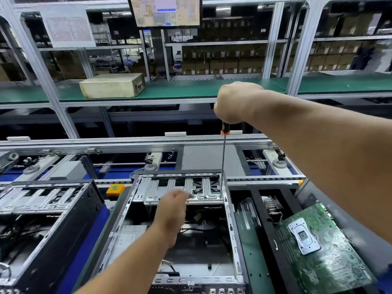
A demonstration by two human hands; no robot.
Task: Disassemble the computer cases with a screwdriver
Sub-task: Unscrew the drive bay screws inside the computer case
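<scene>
Hidden or unclear: screwdriver handle mostly buried in the right hand, only its black-and-orange collar showing; shaft tip lost among the metalwork, screw not discernible. Left hand fingertips blurred; whether they pinch anything cannot be told. Lower edge of the middle case cropped.

Item: open computer case, centre of the bench, lid off. Contents: silver drive bracket across its far end, loose black cables and a grey box lower down. Right hand fisted round the screwdriver, held upright, shaft reaching down to the bracket's right end. Left hand on the bracket's near edge, fingers bent toward it.

Item: second case, left, black perforated wall, similar bracket inside, partly cropped.

Item: green motherboard, right, lying tilted, silver socket cover on top.

Surroundings: orange button box between the two cases; conveyor rails behind; beige box on a green shelf; monitor overhead, top cut off; stacked cartons on far racks.
</scene>
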